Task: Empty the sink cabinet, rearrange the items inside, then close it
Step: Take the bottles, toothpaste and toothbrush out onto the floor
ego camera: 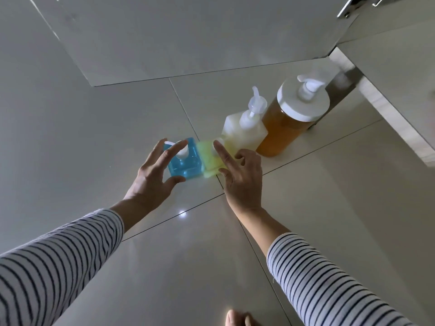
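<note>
While both hands hover spread and grasping nothing, four pump bottles stand in a row on the glossy tiled floor [94, 137], outside the cabinet.
Blue square bottle [186, 164] beneath left hand [156, 175]; yellow-green square bottle [209, 161] beside right hand [242, 177], forefinger near its pump; pale cream bottle [244, 135]; amber round jar [282, 128]. Apparently lined up, touching, for orderly return.

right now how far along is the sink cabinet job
Emptying is at least partly done: four pump bottles stand in a row on the tiled floor, a square blue one, a yellow-green one, a pale cream one and a tall round amber one with a white lid. In hand: the left hand and right hand are open at the blue and yellow-green bottles. Left: rearranging and closing; the cabinet interior isn't visible.
</note>
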Motion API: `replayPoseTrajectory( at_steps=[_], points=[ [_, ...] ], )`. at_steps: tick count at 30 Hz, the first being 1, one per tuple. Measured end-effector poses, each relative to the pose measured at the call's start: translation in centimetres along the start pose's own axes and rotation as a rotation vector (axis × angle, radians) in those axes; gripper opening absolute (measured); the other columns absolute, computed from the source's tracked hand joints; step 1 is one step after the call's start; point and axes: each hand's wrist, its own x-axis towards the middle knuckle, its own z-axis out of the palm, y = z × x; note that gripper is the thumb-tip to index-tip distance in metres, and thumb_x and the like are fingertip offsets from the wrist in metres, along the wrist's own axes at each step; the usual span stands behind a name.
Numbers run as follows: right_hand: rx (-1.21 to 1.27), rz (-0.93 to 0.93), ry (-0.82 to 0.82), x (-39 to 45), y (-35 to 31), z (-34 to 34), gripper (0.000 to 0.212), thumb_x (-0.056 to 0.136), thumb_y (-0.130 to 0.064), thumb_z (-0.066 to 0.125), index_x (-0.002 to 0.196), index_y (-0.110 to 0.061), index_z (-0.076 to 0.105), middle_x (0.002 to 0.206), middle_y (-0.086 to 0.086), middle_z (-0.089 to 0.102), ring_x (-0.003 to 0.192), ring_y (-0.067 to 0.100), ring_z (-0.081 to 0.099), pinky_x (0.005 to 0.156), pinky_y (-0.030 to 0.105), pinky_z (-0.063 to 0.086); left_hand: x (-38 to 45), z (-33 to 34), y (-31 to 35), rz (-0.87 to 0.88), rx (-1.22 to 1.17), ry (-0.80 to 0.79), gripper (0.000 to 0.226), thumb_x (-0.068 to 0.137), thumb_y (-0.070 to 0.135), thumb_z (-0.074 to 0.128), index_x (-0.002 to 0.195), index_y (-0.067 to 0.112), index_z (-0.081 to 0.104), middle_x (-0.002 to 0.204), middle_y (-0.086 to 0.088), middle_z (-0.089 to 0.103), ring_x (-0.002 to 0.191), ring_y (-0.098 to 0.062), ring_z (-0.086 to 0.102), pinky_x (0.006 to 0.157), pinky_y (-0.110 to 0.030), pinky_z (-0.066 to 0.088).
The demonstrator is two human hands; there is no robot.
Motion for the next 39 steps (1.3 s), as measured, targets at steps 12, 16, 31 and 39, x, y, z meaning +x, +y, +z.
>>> replayPoseTrajectory(
  at_steps=[12, 16, 31, 39],
  points=[
    [0.009, -0.005, 0.175, 3.7, 2.8, -13.0, 0.046, 0.086, -0.021, 0.063, 0.130, -0.015, 0.053, 0.104, 0.015, 0.053, 0.096, 0.028, 0.052, 0.085, 0.040, 0.049, 5.6, -1.7, 10.4, 0.350, -0.023, 0.145, 0.048, 0.089, 0.034, 0.053, 0.132, 0.014, 0.043, 0.135, -0.011, 0.043, 0.127, -0.009, 0.037, 0.101, -0.011, 0.028],
    [-0.114, 0.047, 0.338, 4.5, 5.8, -20.2, 0.043, 0.086, -0.018, 0.064, 0.126, -0.006, 0.056, 0.099, 0.017, 0.055, 0.094, 0.027, 0.050, 0.092, 0.028, 0.044, 8.8, -0.2, 17.3, 0.398, -0.139, 0.054, 0.046, 0.090, 0.026, 0.056, 0.133, 0.020, 0.042, 0.126, -0.006, 0.050, 0.113, -0.019, 0.051, 0.093, -0.035, 0.047],
    [-0.202, 0.415, 0.195, 3.4, 19.4, -31.4, 0.053, 0.072, -0.009, 0.076, 0.123, -0.017, 0.062, 0.078, 0.012, 0.051, 0.063, 0.023, 0.049, 0.072, 0.013, 0.033, 18.6, 12.7, 35.9, 0.258, -0.029, -0.451, 0.051, 0.086, 0.054, 0.052, 0.134, 0.049, 0.036, 0.107, -0.005, 0.056, 0.100, -0.023, 0.057, 0.087, -0.029, 0.041],
    [-0.164, 0.491, 0.081, 5.3, 19.5, -31.6, 0.043, 0.079, -0.010, 0.072, 0.120, -0.019, 0.063, 0.075, 0.007, 0.048, 0.068, 0.017, 0.047, 0.068, 0.013, 0.032, 19.8, 13.1, 37.0, 0.231, -0.039, -0.522, 0.042, 0.081, 0.040, 0.066, 0.121, 0.038, 0.058, 0.112, 0.002, 0.063, 0.089, -0.006, 0.052, 0.078, -0.016, 0.035]
  ],
)
